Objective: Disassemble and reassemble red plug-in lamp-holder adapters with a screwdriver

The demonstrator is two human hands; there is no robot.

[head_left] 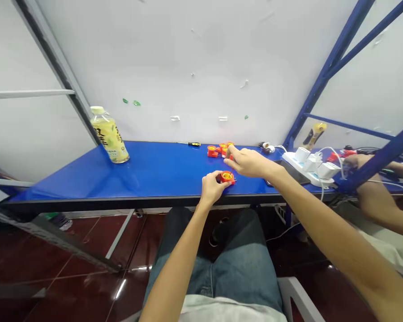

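Observation:
My left hand [212,185] is closed around a small red lamp socket with a brass centre [227,177], holding it on the blue table [154,172] near the front edge. My right hand [249,162] reaches forward just above and behind it, its fingertips pinched on a small red part that I cannot make out clearly. A cluster of similar red sockets [219,150] lies a little further back on the table, just beyond the right hand's fingertips.
A yellow drink bottle [109,135] stands at the table's left back. A small screwdriver [193,144] lies near the wall. A white power strip with chargers [311,167] sits on the right. Another person's arm [379,201] rests at the far right behind a blue frame beam [372,167].

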